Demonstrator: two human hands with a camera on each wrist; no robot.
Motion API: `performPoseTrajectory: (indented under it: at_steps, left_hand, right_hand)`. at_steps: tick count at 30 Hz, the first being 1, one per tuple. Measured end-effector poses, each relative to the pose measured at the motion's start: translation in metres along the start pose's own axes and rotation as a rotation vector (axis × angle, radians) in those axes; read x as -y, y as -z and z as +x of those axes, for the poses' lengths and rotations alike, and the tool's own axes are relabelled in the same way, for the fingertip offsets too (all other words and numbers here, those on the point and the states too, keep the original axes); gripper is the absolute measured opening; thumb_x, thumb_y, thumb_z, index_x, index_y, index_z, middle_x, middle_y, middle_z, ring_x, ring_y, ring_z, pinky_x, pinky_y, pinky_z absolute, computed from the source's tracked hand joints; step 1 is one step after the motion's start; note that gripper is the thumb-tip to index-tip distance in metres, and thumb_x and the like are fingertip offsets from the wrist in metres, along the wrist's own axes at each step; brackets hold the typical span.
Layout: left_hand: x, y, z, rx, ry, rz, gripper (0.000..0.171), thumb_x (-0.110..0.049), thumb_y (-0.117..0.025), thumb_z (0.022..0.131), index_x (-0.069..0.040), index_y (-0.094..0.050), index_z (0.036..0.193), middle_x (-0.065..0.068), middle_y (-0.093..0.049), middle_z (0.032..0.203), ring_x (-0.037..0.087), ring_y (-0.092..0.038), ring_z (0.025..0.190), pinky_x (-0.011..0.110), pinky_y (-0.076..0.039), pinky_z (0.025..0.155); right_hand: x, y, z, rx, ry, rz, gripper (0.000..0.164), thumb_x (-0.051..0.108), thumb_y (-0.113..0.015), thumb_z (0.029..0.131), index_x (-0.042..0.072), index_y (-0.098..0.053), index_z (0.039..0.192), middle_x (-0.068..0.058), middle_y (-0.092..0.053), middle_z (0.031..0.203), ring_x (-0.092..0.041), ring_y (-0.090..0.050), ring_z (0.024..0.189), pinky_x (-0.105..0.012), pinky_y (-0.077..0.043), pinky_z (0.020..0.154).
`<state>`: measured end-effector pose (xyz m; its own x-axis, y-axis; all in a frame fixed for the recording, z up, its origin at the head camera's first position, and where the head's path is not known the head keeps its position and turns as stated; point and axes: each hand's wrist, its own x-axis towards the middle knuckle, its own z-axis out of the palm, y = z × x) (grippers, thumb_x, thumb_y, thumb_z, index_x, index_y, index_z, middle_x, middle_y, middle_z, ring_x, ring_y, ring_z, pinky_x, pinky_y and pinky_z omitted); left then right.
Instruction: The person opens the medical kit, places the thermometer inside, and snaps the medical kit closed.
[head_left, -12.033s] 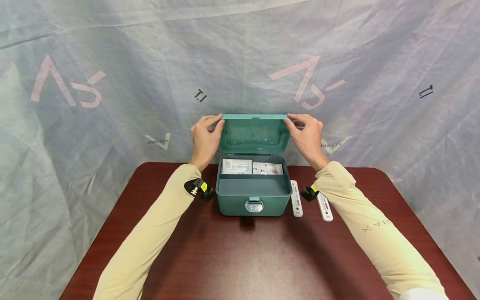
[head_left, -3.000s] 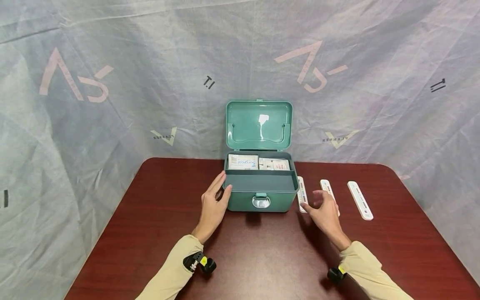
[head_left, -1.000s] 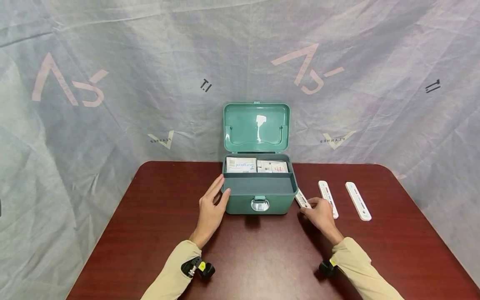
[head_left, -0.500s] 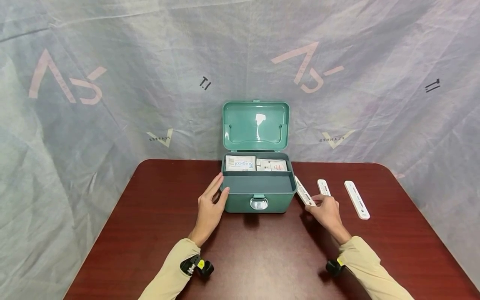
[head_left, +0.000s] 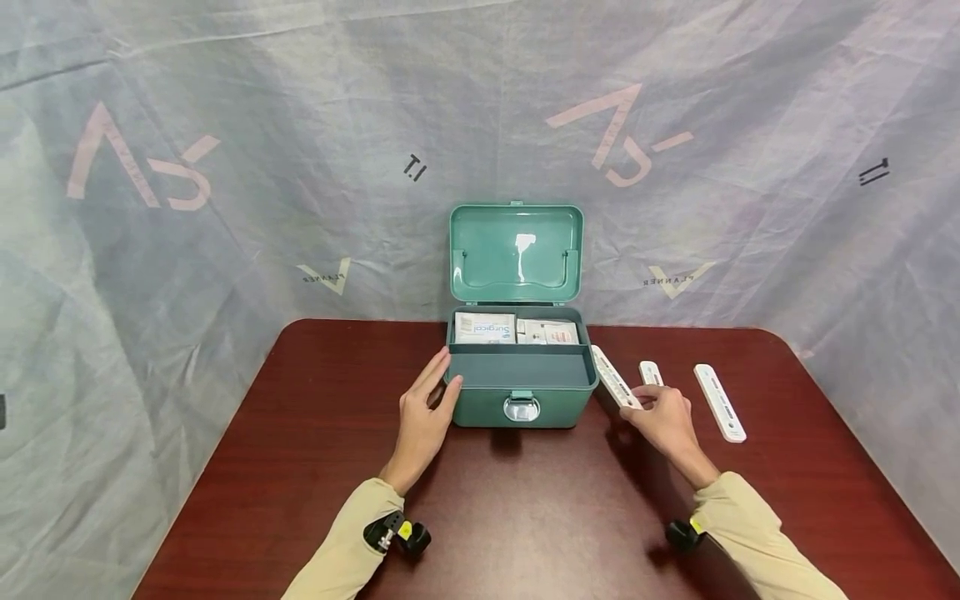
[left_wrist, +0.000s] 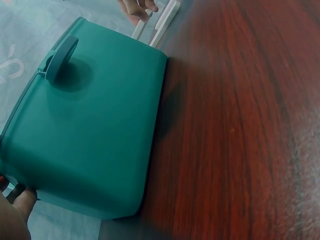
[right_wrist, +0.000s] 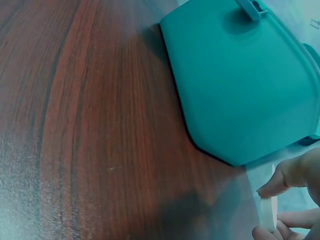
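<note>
A teal first-aid box [head_left: 480,408] stands at the back of the table with its lid [head_left: 495,267] raised. My left hand [head_left: 422,425] rests against its left side, fingers fairly straight; in the left wrist view the thumb [left_wrist: 25,202] touches the box edge. Just right of the box, my right hand [head_left: 663,421] pinches the near end of a slim white thermometer [head_left: 611,375], which slants with its far end by the box. The right wrist view shows the held thermometer [right_wrist: 268,214] between thumb and fingers. Partly behind this hand lies a second thermometer [head_left: 651,372].
A third thermometer [head_left: 720,402] lies farther right on the dark red table [head_left: 525,517]. The box's rear compartment holds a packet marked Surgical [head_left: 483,327] and another white packet [head_left: 551,332]. A grey cloth [head_left: 337,167] hangs behind the table.
Both hands have come down from the lid, which now leans farther back. My right hand has grasped the thermometer nearest the box, turned it aslant and shifted slightly right. The left hand stays put lately.
</note>
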<state>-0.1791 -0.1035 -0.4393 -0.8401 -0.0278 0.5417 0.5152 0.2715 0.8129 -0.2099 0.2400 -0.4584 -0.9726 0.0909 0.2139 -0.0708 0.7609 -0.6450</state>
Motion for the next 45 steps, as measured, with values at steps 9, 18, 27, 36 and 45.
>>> performPoseTrajectory:
  at_steps: [9, 18, 27, 36, 45]
  left_hand:
    - [0.000, 0.002, -0.004, 0.004, 0.022, 0.012, 0.043, -0.002, -0.058, 0.093, 0.011, -0.047, 0.133, 0.023, -0.043, 0.141, 0.035, -0.042, 0.129, 0.049, -0.041, 0.096]
    - [0.000, 0.002, -0.005, 0.004, 0.010, 0.013, 0.043, -0.003, -0.058, 0.093, 0.010, -0.047, 0.133, 0.023, -0.043, 0.141, 0.035, -0.042, 0.129, 0.050, -0.041, 0.095]
    - [0.001, 0.003, -0.005, 0.002, 0.002, 0.010, 0.043, -0.002, -0.059, 0.093, 0.010, -0.048, 0.132, 0.024, -0.043, 0.140, 0.036, -0.042, 0.128, 0.052, -0.041, 0.094]
    - [-0.001, 0.002, -0.002, -0.006, -0.001, 0.013, 0.043, -0.003, -0.059, 0.093, 0.008, -0.048, 0.134, 0.023, -0.043, 0.140, 0.035, -0.043, 0.128, 0.054, -0.042, 0.094]
    - [-0.002, 0.000, -0.001, 0.001, -0.007, 0.013, 0.043, -0.002, -0.058, 0.093, 0.005, -0.049, 0.134, 0.023, -0.043, 0.140, 0.035, -0.042, 0.129, 0.051, -0.042, 0.095]
  right_hand:
    - [0.002, 0.006, 0.002, 0.003, 0.014, -0.014, 0.032, 0.007, -0.076, 0.067, -0.005, -0.071, 0.096, -0.014, -0.068, 0.077, -0.018, -0.060, 0.068, -0.031, -0.046, 0.061]
    - [0.002, 0.009, 0.002, -0.022, 0.031, -0.030, 0.031, 0.007, -0.076, 0.065, -0.004, -0.072, 0.094, -0.010, -0.067, 0.073, -0.017, -0.057, 0.067, -0.029, -0.044, 0.057]
    - [0.005, 0.017, 0.004, -0.022, 0.051, -0.017, 0.035, 0.008, -0.077, 0.066, -0.006, -0.070, 0.097, -0.015, -0.067, 0.077, -0.016, -0.057, 0.065, -0.027, -0.045, 0.054]
    - [0.007, 0.024, 0.011, -0.036, 0.071, -0.018, 0.033, 0.007, -0.077, 0.066, -0.006, -0.070, 0.097, -0.013, -0.066, 0.077, -0.017, -0.056, 0.067, -0.026, -0.043, 0.057]
    - [0.010, 0.032, 0.010, -0.037, 0.051, -0.017, 0.033, 0.006, -0.075, 0.068, -0.006, -0.069, 0.099, -0.016, -0.064, 0.084, -0.019, -0.055, 0.069, -0.027, -0.043, 0.058]
